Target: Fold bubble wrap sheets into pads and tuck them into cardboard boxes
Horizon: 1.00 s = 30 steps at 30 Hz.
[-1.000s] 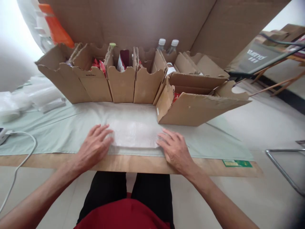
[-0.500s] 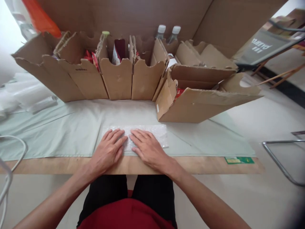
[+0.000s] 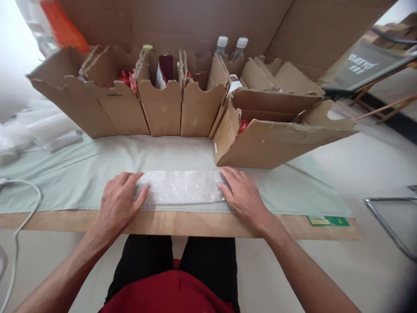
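Bubble wrap [image 3: 182, 188] lies flat on a cloth-covered surface [image 3: 192, 222]

We see it on a pale green cloth [image 3: 286, 195], near the front edge. Our left grip [image 3: 117, 196] is at one short end, our right grip [image 3: 244, 195] at the other, each with thumb and fingers spread; whether any fingertip pinches, we cannot tell. We judge it light, soft and slightly slick, with crushable bubbles, so the short ends suit a gentle hold. Its underside and layers are hidden from us. The cardboard bins [image 3: 166, 111] conceal most of their contents, and the white rolls [image 3: 48, 124] look blurred.
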Available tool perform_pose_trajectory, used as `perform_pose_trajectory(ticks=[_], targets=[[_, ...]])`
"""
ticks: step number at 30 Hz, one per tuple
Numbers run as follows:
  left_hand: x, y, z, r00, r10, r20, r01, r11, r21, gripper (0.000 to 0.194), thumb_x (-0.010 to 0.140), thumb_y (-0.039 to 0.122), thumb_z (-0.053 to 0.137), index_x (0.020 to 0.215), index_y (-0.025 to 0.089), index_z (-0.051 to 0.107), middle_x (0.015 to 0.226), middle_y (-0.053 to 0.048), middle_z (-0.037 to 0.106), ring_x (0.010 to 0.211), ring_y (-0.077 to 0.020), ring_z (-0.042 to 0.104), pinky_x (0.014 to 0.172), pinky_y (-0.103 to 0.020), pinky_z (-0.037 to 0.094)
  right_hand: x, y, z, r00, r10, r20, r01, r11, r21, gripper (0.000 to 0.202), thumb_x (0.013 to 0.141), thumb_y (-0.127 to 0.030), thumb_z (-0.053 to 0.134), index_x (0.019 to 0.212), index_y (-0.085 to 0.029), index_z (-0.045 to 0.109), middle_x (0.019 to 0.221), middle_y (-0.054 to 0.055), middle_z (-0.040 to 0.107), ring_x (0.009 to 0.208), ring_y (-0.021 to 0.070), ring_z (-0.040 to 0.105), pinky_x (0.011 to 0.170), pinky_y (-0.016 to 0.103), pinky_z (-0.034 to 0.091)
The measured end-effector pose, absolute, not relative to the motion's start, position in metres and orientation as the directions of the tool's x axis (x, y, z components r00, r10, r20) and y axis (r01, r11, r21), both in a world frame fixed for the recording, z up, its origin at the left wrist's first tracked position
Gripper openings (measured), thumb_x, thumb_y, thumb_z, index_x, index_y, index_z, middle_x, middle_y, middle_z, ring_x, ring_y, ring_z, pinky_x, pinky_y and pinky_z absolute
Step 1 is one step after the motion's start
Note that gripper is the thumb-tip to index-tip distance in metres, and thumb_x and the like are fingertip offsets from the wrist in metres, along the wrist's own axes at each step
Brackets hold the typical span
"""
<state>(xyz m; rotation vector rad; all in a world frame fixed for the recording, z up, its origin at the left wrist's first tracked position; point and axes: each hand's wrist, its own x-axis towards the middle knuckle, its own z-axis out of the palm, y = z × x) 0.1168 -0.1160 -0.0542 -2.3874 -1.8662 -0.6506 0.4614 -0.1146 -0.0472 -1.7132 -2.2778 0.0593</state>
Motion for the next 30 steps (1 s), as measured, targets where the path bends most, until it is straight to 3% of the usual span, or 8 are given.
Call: perform_pose_trajectory(ticks=[3,8,12,17,21,24,26,30], targets=[[0.109,-0.114,-0.046,0.087,0.980,0.177,0.985,-0.111,0.132,0.039,0.095,0.051,0.057,0.104,0.016,0.072,0.096,-0.015,0.068,0.094,-0.0353,0.068,0.083,-0.050,0.055,0.449,-0.104,-0.055,-0.255,0.957,0.138,0.948,0.275,-0.157,0.039,0.100,-0.031,0.049,0.132,-0.014,0.064,0.144,0.017,0.064,0.124,0.0348,0.063,0.094,0.048,0.051],[0.122,-0.107,-0.047,0.046,0.997,0.069,0.956,-0.064,0.288,0.029,0.087,0.047,0.062,0.078,0.019,0.065,0.090,-0.013,0.065,0.089,-0.0318,0.065,0.081,-0.047,0.054,0.443,-0.105,-0.056,-0.189,0.973,0.132,0.919,0.222,-0.325,0.019,0.093,-0.028,0.054,0.096,-0.018,0.070,0.142,0.017,0.065,0.123,0.0365,0.063,0.095,0.051,0.049],[0.129,-0.108,-0.047,0.088,0.993,0.074,0.919,-0.110,0.378,0.023,0.084,0.033,0.055,0.064,0.023,0.051,0.084,-0.008,0.063,0.082,-0.0248,0.064,0.076,-0.039,0.054,0.439,-0.117,-0.042,-0.157,0.978,0.140,0.846,0.206,-0.491,0.013,0.090,-0.024,0.054,0.080,-0.021,0.063,0.106,0.009,0.077,0.097,0.0265,0.069,0.085,0.041,0.051],[0.130,-0.102,-0.024,0.064,0.990,0.125,0.871,-0.116,0.477,0.013,0.087,0.033,0.052,0.081,0.022,0.055,0.087,-0.004,0.067,0.078,-0.0202,0.066,0.072,-0.033,0.053,0.438,-0.162,-0.028,0.042,0.998,0.040,0.623,0.005,-0.783,0.035,0.089,-0.035,0.064,0.121,-0.023,0.065,0.101,0.006,0.076,0.095,0.0240,0.073,0.079,0.034,0.057],[0.156,-0.062,-0.005,0.192,0.954,0.229,0.851,-0.278,0.446,0.009,0.090,0.028,0.054,0.094,0.022,0.060,0.093,-0.004,0.073,0.086,-0.0226,0.069,0.077,-0.035,0.052,0.416,-0.206,-0.034,0.088,0.987,-0.137,0.329,-0.158,-0.931,0.079,0.092,-0.037,0.065,0.162,-0.025,0.031,0.118,0.011,0.075,0.102,0.0239,0.075,0.090,0.041,0.061],[0.186,-0.027,-0.008,0.330,0.911,0.248,0.831,-0.405,0.381,0.027,0.087,0.020,0.059,0.114,0.018,0.063,0.110,-0.011,0.074,0.102,-0.0290,0.068,0.091,-0.045,0.052,0.394,-0.222,-0.043,0.104,0.984,-0.142,0.260,-0.165,-0.951,0.086,0.090,-0.031,0.065,0.165,-0.029,0.024,0.140,0.012,0.066,0.117,0.0246,0.070,0.097,0.043,0.060],[0.197,-0.019,-0.015,0.358,0.899,0.253,0.817,-0.432,0.382,0.046,0.085,0.020,0.063,0.130,0.014,0.059,0.125,-0.017,0.070,0.115,-0.0338,0.064,0.099,-0.052,0.050,0.386,-0.224,-0.047,0.095,0.984,-0.154,0.280,-0.175,-0.944,0.076,0.089,-0.032,0.066,0.160,-0.032,0.039,0.153,0.010,0.057,0.127,0.0268,0.064,0.097,0.043,0.060],[0.181,-0.067,-0.031,0.487,0.833,0.264,0.727,-0.554,0.405,0.047,0.088,0.009,0.051,0.134,0.016,0.059,0.135,-0.014,0.067,0.128,-0.0297,0.059,0.110,-0.051,0.048,0.391,-0.220,-0.046,-0.056,0.950,-0.308,0.269,-0.282,-0.921,0.045,0.092,-0.040,0.066,0.135,-0.029,0.069,0.127,0.008,0.073,0.092,0.0229,0.073,0.076,0.038,0.064]])
